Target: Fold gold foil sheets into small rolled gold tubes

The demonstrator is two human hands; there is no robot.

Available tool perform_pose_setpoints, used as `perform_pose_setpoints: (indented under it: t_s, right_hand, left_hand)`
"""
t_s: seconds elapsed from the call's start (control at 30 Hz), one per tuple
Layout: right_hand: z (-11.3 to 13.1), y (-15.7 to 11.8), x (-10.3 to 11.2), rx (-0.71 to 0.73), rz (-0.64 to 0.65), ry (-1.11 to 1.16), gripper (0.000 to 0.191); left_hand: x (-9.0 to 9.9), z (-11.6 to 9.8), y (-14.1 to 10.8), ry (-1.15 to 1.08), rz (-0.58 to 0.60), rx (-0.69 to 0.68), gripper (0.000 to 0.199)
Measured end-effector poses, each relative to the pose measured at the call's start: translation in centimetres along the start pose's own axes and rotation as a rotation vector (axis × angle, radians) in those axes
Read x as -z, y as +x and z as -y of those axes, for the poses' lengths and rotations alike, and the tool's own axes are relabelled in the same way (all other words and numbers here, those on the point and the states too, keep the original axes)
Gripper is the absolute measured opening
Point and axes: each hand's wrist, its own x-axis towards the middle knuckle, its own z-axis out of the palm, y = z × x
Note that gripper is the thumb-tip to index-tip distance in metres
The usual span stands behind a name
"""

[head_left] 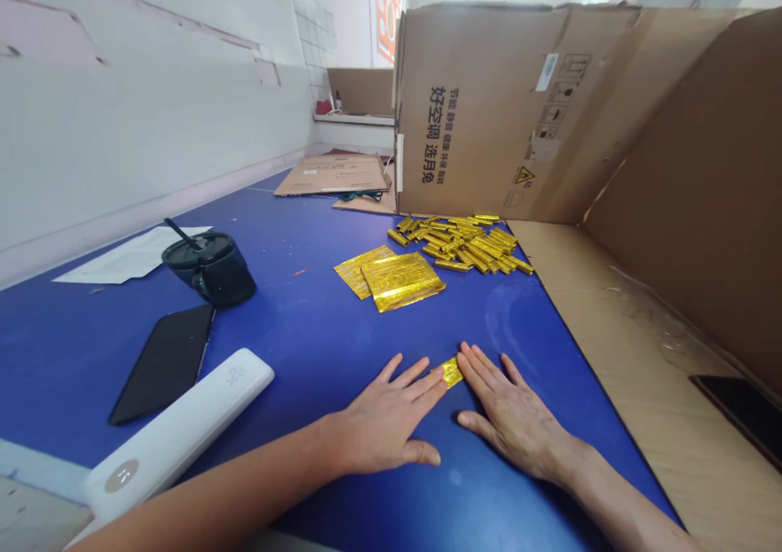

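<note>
Flat on the blue table lies a small piece of gold foil (452, 372), partly covered by fingertips on both sides. My left hand (394, 418) is spread palm down, with its fingertips on the foil's left part. From the right, my right hand (510, 405) rests palm down with fingers stretched, their tips at the foil's right edge. Beyond the hands, a stack of flat gold sheets (403, 282) overlaps another gold sheet (355, 270). Behind these is a heap of several narrow gold rolls (470, 247).
A dark lidded mug (223, 271), a black phone (164, 363) and a long white device (183, 426) stand or lie left on the blue table (293, 324). White paper (125, 259) is behind the mug. A large cardboard box (476, 112) borders the back and right.
</note>
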Motion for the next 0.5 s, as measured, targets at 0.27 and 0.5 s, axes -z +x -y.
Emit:
perform_pose_setpoints:
  t_s: [0.27, 0.5]
  right_hand:
    - [0.2, 0.1, 0.3, -0.017, 0.018, -0.007, 0.067]
    - [0.1, 0.0, 0.1, -0.004, 0.006, 0.025, 0.066]
  left_hand:
    - [0.4, -1.1, 0.9, 0.059, -0.084, 0.023, 0.071]
    - [-0.3, -1.4, 1.6, 0.050, -0.099, 0.038, 0.069]
